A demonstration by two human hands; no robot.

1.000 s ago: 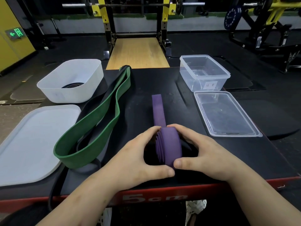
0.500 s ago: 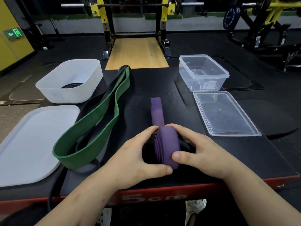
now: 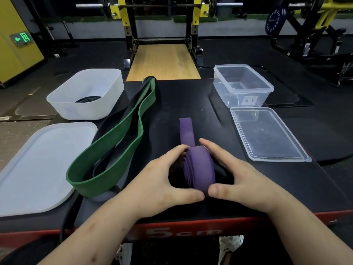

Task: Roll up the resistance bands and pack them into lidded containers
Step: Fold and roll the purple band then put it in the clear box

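Two-handed, winding the purple band (image 3: 199,169) at the near edge of the bench (image 3: 191,96): cupping the upright roll between left hand (image 3: 162,180) and right hand (image 3: 235,176), with fingers (image 3: 177,152) curled over its top and thumbs pressed at its near side, holding it snugly. Drawing in the loose tail (image 3: 186,131), now lying shorter on the bench than a second ago, and fattening the roll accordingly. Judging the winding nearly finished, with only a few turns remaining before lifting. Leaving the green band (image 3: 118,142) unrolled to the left, draped over a loose black band (image 3: 122,111). Probably heading next for the clear box (image 3: 238,96) at far right, standing open behind its clear lid (image 3: 267,134). Skipping the white tub (image 3: 91,111) at far left, already keeping a coiled black band (image 3: 88,99), with its white lid (image 3: 42,163) lying off, nearer.
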